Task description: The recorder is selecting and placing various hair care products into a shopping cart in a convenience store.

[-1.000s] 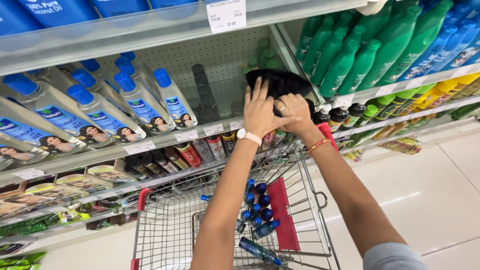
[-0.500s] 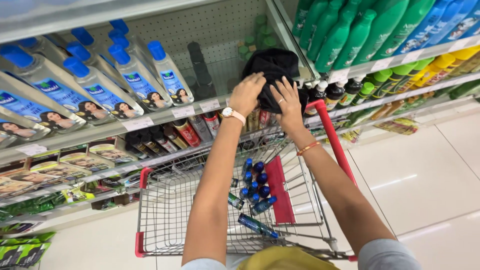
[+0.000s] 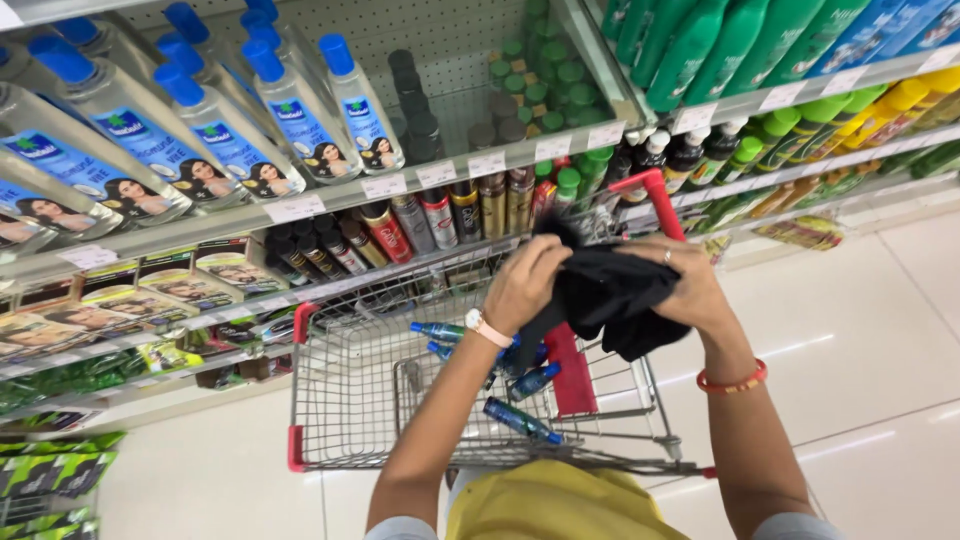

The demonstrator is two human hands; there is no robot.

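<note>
Both hands hold a crumpled black cloth (image 3: 610, 300) above a wire shopping cart (image 3: 340, 400). My left hand (image 3: 525, 285), with a white watch at the wrist, grips the cloth's left side. On the cloth's right side lies my right hand (image 3: 685, 280), which wears a ring and a red bangle. Part of the cloth hangs below my hands. Several blue-capped bottles (image 3: 520, 415) lie in the cart under the cloth.
Store shelves (image 3: 420, 180) run behind the cart: clear bottles with blue caps (image 3: 290, 110) at upper left, dark small bottles (image 3: 440, 215) in the middle, green bottles (image 3: 720, 50) at upper right. The cart has red corners and a red handle (image 3: 660, 200). White tiled floor (image 3: 860, 330) lies to the right.
My hands brought the black cloth down from shelf height toward me, over the cart. The view dropped and the cart fills more of the picture.
</note>
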